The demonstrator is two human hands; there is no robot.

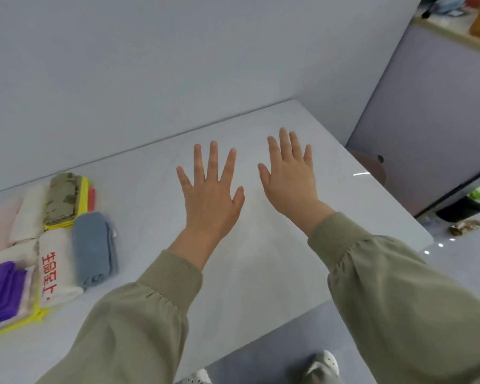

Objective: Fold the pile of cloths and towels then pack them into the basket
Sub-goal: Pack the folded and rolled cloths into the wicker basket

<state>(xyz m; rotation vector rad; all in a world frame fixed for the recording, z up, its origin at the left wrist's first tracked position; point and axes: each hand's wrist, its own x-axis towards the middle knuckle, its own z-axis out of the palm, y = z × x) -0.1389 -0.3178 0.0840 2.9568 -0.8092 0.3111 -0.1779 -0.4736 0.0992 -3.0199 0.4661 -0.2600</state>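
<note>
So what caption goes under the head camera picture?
Both hands, left and right, spread open over the table, folded cloths stacked at left.

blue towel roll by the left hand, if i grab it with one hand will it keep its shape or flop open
The blue towel looks soft and thick, loosely rolled with nothing tying it, so it will probably sag and start to unroll if lifted by one end. A grip across its middle should likely hold it together. It seems light, and its fuzzy surface is unlikely to slip.

Soft, even, bright light falls throughout, leaving almost no shadows on the desk point(261, 259). Small white glints mark the glossy floor point(438, 245) at right. The folded cloths point(67, 231) at left are motion-blurred, and wide-angle distortion bends the edges.
</note>
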